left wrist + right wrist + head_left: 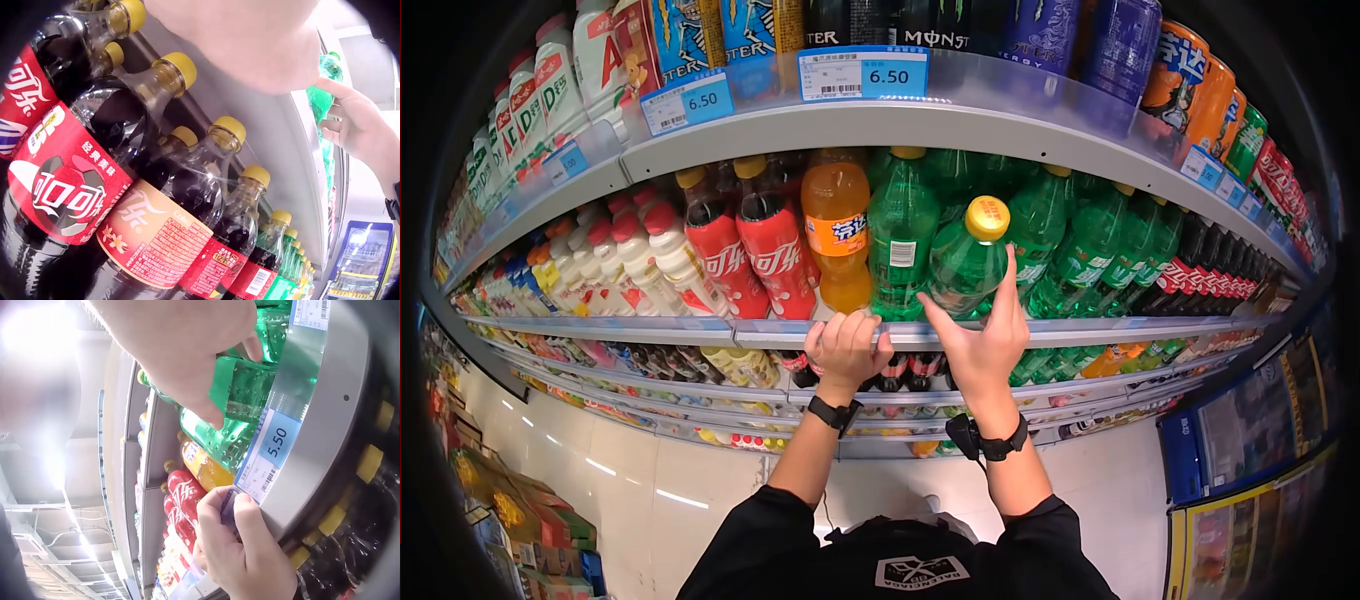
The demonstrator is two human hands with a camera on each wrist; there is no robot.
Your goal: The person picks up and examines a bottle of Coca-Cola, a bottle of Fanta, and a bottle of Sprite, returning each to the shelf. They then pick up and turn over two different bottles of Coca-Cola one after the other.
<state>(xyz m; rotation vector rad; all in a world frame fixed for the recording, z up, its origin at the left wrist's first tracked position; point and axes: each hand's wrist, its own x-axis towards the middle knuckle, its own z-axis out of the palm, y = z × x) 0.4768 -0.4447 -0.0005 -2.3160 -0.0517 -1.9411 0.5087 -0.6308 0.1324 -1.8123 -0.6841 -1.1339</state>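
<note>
A green bottle with a yellow cap (962, 262) leans forward at the shelf front in the head view. My right hand (988, 350) holds it low down, thumb on its left side and fingers along its right. My left hand (846, 350) grips the shelf's front edge (1040, 330) with curled fingers, below the orange soda bottle (840, 240). In the right wrist view, the left thumb and fingers (240, 540) pinch the edge strip beside a 5.50 price label (275, 444). The left wrist view shows the right hand (362, 125) against green plastic (320, 103).
Red-labelled cola bottles (775, 250) and white bottles with red caps (665, 245) stand left. More green bottles (1090, 250) line the right. An upper shelf edge (880, 125) holding cans overhangs the row. Lower shelves hold more drinks; boxes (540, 520) stand at lower left.
</note>
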